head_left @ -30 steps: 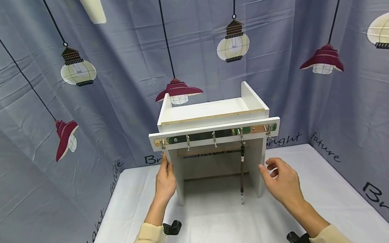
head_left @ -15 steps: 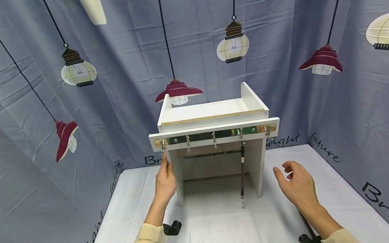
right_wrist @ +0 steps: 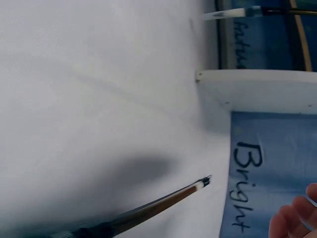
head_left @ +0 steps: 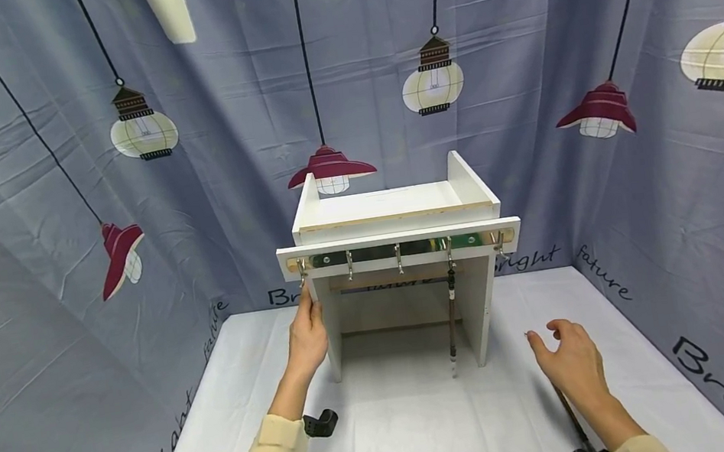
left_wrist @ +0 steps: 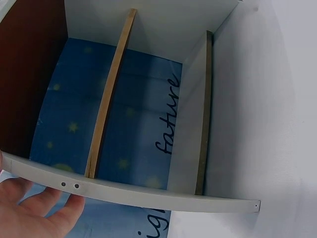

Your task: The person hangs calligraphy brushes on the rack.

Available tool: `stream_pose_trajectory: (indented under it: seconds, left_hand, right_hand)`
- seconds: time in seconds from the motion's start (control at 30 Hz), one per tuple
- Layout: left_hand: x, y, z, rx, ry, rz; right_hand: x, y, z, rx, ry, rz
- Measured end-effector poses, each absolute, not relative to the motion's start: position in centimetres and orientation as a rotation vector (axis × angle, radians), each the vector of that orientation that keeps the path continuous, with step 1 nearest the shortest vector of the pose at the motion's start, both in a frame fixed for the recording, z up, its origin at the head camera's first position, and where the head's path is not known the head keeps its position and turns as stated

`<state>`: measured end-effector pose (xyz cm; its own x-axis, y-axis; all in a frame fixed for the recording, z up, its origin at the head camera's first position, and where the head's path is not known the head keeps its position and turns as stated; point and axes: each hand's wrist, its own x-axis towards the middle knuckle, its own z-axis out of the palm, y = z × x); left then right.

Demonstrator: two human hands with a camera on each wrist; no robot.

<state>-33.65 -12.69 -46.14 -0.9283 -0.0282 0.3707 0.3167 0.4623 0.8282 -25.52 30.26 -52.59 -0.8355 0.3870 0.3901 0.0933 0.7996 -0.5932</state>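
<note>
My left hand grips the left side panel of a white wooden shelf unit, just under its hook rail. In the left wrist view its fingertips lie against the panel's edge. A calligraphy brush hangs bristles down from a hook right of the rail's middle. My right hand is held over the table to the right of the unit, fingers loosely bent, nothing between them. Under it lies a second brush, dark brown, partly hidden by the hand in the head view.
The unit stands on a white-covered table, with a raised-sided top shelf. Several more metal hooks line the rail. A blue-grey printed curtain surrounds the table at the back and sides. Black wrist mounts sit by the sleeves.
My right hand has drawn back from beside the unit, toward the right and nearer me, uncovering part of the second brush. The left hand stays on the panel; the hanging brush sways slightly.
</note>
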Motion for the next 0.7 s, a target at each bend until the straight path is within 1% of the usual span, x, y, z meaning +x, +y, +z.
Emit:
stream_pose_trajectory:
  seconds: [0.5,0.7]
  left_hand:
    - [-33.7,-12.6,-46.1,-0.224,-2.393,-1.436]
    - [-33.6,-12.6,-46.1,-0.243,-2.385,-1.426]
  right_hand:
    - [-25.7,31.7,-56.2,-0.449,-2.616,0.737]
    - [-25.9,32.1,-57.3,-0.438,-2.641,0.710]
